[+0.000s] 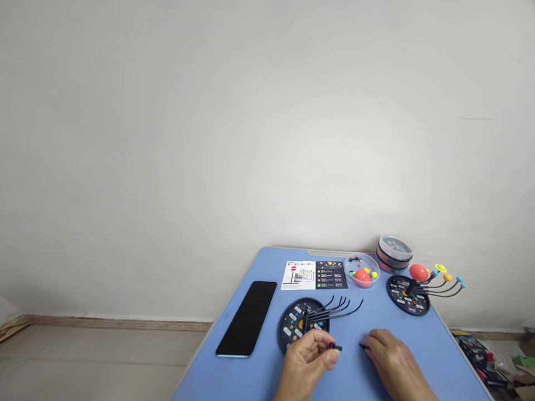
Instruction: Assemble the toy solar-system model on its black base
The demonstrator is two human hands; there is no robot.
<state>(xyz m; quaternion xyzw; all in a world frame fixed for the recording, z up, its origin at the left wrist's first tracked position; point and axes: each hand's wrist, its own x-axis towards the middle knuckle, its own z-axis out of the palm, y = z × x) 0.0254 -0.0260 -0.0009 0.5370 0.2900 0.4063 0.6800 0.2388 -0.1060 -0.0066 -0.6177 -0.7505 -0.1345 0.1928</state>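
My left hand (307, 359) pinches a small black plastic piece (335, 346) between thumb and fingertips, in front of a round dark base (287, 320). That base is printed with coloured planets and carries an upright post with several thin curved black arms (349, 313) fanning out to the right. Beside it, low over the blue table, my right hand (390, 356) has its fingers closed on another small black piece (363, 346), of which only the tip shows. The two pieces are apart.
A black tablet-like slab (247, 317) lies at left. Behind are a printed instruction sheet (298, 275), a clear dish (349, 278) of coloured balls and half-shells, and stacked round containers (395, 253). A solar system model (418, 273) with a red ball stands at right, near the table (334, 384) edge.
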